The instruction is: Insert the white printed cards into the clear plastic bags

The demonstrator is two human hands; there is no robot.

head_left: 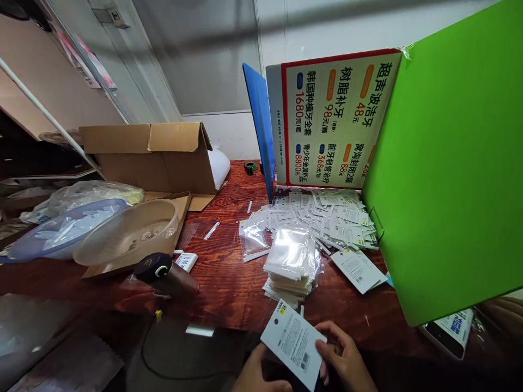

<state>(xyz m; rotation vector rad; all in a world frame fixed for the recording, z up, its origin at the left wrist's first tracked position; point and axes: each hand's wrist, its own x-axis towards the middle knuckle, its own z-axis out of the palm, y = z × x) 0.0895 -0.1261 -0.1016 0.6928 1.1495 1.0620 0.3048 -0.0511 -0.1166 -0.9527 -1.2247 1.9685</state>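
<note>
A white printed card with a hole, a yellow mark and a barcode is held tilted at the table's front edge. My right hand pinches its right edge between thumb and fingers. At its lower left side is my left hand, closed on the card, with some fingers hidden behind it. Just beyond the hands stands a stack of clear plastic sleeves. A loose pile of similar white cards spreads behind the stack. One more card lies to the right of the stack.
A green panel and a printed board wall in the pile. To the left are a dark-capped bottle, a beige basin, a bluish basin and a cardboard box. A white device lies at right.
</note>
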